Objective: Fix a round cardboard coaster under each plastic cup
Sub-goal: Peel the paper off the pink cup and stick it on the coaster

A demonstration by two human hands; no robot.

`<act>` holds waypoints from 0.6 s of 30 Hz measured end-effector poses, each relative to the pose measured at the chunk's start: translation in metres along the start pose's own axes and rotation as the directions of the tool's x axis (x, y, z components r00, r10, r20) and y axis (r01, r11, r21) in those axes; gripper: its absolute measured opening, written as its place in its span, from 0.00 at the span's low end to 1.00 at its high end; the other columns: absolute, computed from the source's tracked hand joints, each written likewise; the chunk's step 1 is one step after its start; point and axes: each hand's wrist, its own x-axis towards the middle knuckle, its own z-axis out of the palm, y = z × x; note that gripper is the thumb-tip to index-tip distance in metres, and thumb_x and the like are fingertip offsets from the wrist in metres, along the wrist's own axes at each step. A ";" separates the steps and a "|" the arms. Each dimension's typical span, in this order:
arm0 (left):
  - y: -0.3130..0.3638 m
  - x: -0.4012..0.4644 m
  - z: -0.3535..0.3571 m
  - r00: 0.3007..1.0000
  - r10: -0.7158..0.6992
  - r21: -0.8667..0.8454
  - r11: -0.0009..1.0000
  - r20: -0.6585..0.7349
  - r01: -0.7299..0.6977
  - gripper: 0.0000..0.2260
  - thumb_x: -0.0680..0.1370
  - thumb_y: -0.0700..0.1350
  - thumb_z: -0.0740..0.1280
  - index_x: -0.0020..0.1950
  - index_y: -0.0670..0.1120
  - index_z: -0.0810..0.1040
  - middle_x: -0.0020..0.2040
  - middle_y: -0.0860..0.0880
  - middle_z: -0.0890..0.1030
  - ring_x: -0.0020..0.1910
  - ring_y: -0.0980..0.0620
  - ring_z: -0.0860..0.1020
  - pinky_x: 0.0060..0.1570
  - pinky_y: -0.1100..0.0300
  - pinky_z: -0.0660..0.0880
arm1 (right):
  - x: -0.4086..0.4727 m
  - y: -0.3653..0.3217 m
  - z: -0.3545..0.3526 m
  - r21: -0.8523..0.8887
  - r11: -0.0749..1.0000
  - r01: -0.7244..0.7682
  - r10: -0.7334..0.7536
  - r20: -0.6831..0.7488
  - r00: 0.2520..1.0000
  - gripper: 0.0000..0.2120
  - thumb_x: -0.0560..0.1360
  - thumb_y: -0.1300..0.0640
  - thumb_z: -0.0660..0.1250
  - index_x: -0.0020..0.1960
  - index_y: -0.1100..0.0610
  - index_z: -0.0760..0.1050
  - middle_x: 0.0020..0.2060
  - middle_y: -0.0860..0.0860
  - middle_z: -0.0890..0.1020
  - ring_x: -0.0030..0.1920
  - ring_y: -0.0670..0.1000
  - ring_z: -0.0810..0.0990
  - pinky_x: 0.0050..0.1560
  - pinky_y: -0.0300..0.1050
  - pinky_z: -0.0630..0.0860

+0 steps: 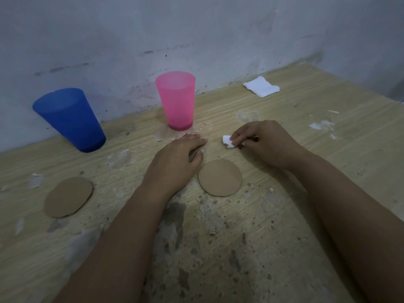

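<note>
Coasters flat on worktop, cups standing apart, none joined.
Round cardboard coaster [219,178] near centre, just right of left hand [175,162], which rests on worktop [284,237], fingers loose, no grip. Second coaster [68,196] near left. Right hand [262,142] pinches small white piece [228,142]. Pink cup [177,101] far centre, blue cup [70,119] far left, folded white sheet [261,86] far right.

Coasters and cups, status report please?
Right hand pinches white scrap; left hand flat on table. Both coasters loose. Pink cup, blue cup untouched.
</note>
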 end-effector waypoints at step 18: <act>0.000 0.001 0.000 1.000 0.006 -0.003 1.000 -0.004 -0.006 0.16 0.79 0.46 0.62 0.67 0.53 0.74 0.71 0.54 0.70 0.71 0.58 0.64 0.69 0.61 0.60 | -0.013 -0.001 -0.001 -0.131 0.988 0.081 -0.069 0.093 0.993 0.14 0.72 0.69 0.66 0.55 0.59 0.81 0.57 0.55 0.81 0.57 0.52 0.79 0.56 0.28 0.63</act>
